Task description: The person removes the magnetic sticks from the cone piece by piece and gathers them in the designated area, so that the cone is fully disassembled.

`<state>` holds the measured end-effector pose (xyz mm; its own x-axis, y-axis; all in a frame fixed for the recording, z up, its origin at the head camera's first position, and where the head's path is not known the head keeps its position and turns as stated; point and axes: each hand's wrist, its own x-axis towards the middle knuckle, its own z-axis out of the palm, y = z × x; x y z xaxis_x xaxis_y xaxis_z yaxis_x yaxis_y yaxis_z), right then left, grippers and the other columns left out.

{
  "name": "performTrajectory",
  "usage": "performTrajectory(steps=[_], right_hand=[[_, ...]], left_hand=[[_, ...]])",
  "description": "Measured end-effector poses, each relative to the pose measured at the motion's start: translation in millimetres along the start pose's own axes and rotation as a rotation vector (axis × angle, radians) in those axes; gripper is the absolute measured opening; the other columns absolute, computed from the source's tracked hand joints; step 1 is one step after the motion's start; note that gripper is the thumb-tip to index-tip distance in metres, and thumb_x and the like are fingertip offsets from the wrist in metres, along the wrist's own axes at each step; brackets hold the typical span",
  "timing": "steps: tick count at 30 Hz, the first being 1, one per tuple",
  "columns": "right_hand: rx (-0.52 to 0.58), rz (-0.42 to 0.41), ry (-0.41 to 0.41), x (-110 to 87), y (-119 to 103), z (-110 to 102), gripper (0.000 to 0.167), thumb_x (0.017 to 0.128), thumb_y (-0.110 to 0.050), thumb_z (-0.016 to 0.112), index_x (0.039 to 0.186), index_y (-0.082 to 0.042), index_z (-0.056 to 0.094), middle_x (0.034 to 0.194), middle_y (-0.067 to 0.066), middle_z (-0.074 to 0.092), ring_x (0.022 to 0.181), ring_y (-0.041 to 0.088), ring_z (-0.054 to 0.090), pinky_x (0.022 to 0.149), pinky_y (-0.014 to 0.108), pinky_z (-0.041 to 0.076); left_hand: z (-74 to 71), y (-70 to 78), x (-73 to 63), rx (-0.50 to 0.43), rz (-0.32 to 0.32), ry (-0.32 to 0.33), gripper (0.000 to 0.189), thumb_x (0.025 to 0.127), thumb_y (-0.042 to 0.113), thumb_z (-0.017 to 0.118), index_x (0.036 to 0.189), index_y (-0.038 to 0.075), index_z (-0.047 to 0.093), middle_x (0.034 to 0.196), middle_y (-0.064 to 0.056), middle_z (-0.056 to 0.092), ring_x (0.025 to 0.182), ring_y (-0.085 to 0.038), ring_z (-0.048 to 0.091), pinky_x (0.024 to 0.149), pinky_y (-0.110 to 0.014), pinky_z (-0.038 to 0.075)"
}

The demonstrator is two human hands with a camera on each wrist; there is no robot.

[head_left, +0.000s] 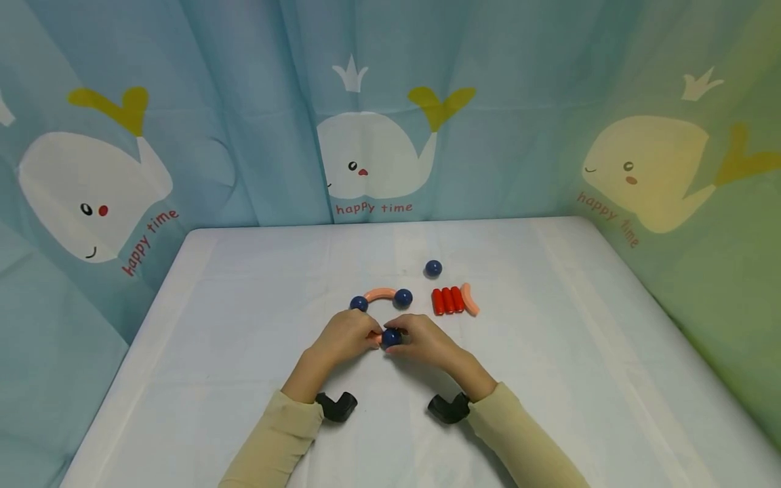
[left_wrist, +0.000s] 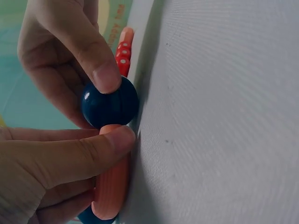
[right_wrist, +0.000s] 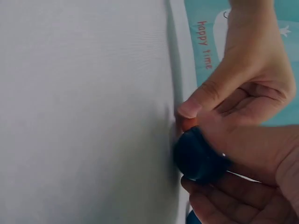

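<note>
Near the middle of the white table, my left hand point(head_left: 349, 335) pinches a salmon-coloured curved rod point(left_wrist: 112, 186) between thumb and fingers. Its far end meets a glossy dark blue ball point(head_left: 392, 337), which my right hand point(head_left: 427, 341) holds with thumb and fingertips. In the right wrist view the same ball point(right_wrist: 198, 156) sits against the rod's tip, and the fingers hide most of the rod. Just beyond the hands lies another curved salmon rod point(head_left: 381, 293), with a blue ball at each end, one left point(head_left: 358, 303) and one right point(head_left: 403, 298).
Right of the hands, three red rods point(head_left: 448, 301) lie side by side next to a loose curved salmon rod point(head_left: 470, 300). A single blue ball point(head_left: 434, 268) rests farther back. A whale-print curtain point(head_left: 256, 135) hangs along the table's far edge and sides. Black wrist-worn pieces point(head_left: 337, 407) jut inward.
</note>
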<state>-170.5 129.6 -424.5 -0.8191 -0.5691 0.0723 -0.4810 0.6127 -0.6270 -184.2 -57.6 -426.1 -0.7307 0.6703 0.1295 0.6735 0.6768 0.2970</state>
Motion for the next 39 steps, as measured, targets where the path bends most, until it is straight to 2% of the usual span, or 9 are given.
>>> performTrajectory(steps=[4, 12, 14, 17, 20, 22, 28, 32, 39], right_hand=[[-0.004, -0.011, -0.007, -0.1, -0.3, 0.6, 0.035, 0.076, -0.013, 0.076, 0.106, 0.002, 0.066, 0.098, 0.006, 0.066, 0.085, 0.014, 0.059, 0.079, 0.030, 0.049], [0.001, -0.048, -0.015, -1.2, 2.1, -5.0, 0.034, 0.076, -0.012, 0.076, 0.105, 0.002, 0.066, 0.096, 0.006, 0.066, 0.081, 0.014, 0.057, 0.075, 0.028, 0.049], [-0.023, -0.060, 0.010, -2.2, 4.1, -8.4, 0.034, 0.076, -0.011, 0.076, 0.105, 0.004, 0.066, 0.098, 0.008, 0.066, 0.084, 0.017, 0.059, 0.077, 0.031, 0.049], [-0.049, -0.066, 0.095, -4.8, 10.0, -17.1, 0.035, 0.075, -0.008, 0.076, 0.105, 0.006, 0.065, 0.099, 0.011, 0.066, 0.089, 0.022, 0.061, 0.079, 0.036, 0.050], [-0.063, -0.034, 0.179, -6.9, 18.2, -28.4, 0.036, 0.074, -0.007, 0.076, 0.106, 0.006, 0.065, 0.101, 0.013, 0.066, 0.091, 0.024, 0.062, 0.079, 0.038, 0.050], [-0.054, -0.002, 0.199, -7.4, 24.1, -36.4, 0.038, 0.075, -0.008, 0.076, 0.108, 0.006, 0.064, 0.103, 0.015, 0.065, 0.092, 0.026, 0.061, 0.080, 0.041, 0.049], [-0.027, 0.170, 0.266, -3.5, 51.0, -63.3, 0.039, 0.078, -0.009, 0.073, 0.113, 0.007, 0.062, 0.112, 0.021, 0.060, 0.103, 0.033, 0.057, 0.088, 0.046, 0.044], [-0.005, 0.245, 0.260, 1.2, 68.8, -79.4, 0.040, 0.080, -0.009, 0.072, 0.115, 0.007, 0.060, 0.112, 0.021, 0.060, 0.101, 0.034, 0.058, 0.087, 0.046, 0.045], [0.003, 0.307, 0.240, 12.0, 89.8, -95.3, 0.042, 0.081, -0.007, 0.070, 0.119, 0.006, 0.057, 0.118, 0.022, 0.057, 0.107, 0.037, 0.054, 0.090, 0.047, 0.043]], left_hand=[[0.7, -0.1, -0.1, -0.019, -0.003, 0.002, 0.009, 0.077, 0.020, 0.075, 0.074, 0.013, 0.069, 0.062, 0.010, 0.054, 0.057, -0.006, 0.046, 0.056, -0.025, 0.040], [3.1, 0.1, 1.5, -0.040, 0.046, 0.041, 0.005, 0.081, 0.016, 0.071, 0.082, 0.013, 0.075, 0.072, 0.008, 0.066, 0.059, -0.004, 0.052, 0.057, -0.023, 0.045], [2.2, 1.0, 1.7, -0.036, 0.033, 0.029, 0.003, 0.080, 0.014, 0.071, 0.079, 0.014, 0.074, 0.069, 0.009, 0.064, 0.058, -0.004, 0.051, 0.057, -0.023, 0.044], [0.9, 0.9, 0.6, -0.021, 0.011, 0.014, 0.006, 0.079, 0.012, 0.072, 0.074, 0.015, 0.072, 0.067, 0.011, 0.062, 0.058, -0.004, 0.051, 0.057, -0.022, 0.044], [0.2, 0.4, -1.0, -0.003, -0.010, 0.005, 0.007, 0.078, 0.013, 0.072, 0.072, 0.016, 0.072, 0.068, 0.012, 0.062, 0.061, -0.003, 0.054, 0.059, -0.021, 0.045], [0.0, 0.3, -1.6, -0.003, -0.002, 0.007, 0.007, 0.078, 0.012, 0.072, 0.073, 0.017, 0.072, 0.070, 0.012, 0.063, 0.062, -0.003, 0.055, 0.059, -0.022, 0.046], [1.2, -0.9, -1.5, -0.020, 0.004, 0.014, 0.008, 0.080, 0.013, 0.071, 0.073, 0.017, 0.072, 0.071, 0.012, 0.064, 0.063, -0.002, 0.054, 0.059, -0.021, 0.045], [1.6, -1.1, -1.8, -0.027, -0.006, 0.009, 0.009, 0.080, 0.013, 0.071, 0.073, 0.018, 0.072, 0.070, 0.012, 0.063, 0.062, -0.001, 0.053, 0.059, -0.020, 0.045], [1.0, -1.7, -1.8, -0.042, -0.014, 0.004, 0.007, 0.080, 0.013, 0.071, 0.074, 0.017, 0.072, 0.070, 0.012, 0.063, 0.063, -0.002, 0.053, 0.061, -0.020, 0.045]])
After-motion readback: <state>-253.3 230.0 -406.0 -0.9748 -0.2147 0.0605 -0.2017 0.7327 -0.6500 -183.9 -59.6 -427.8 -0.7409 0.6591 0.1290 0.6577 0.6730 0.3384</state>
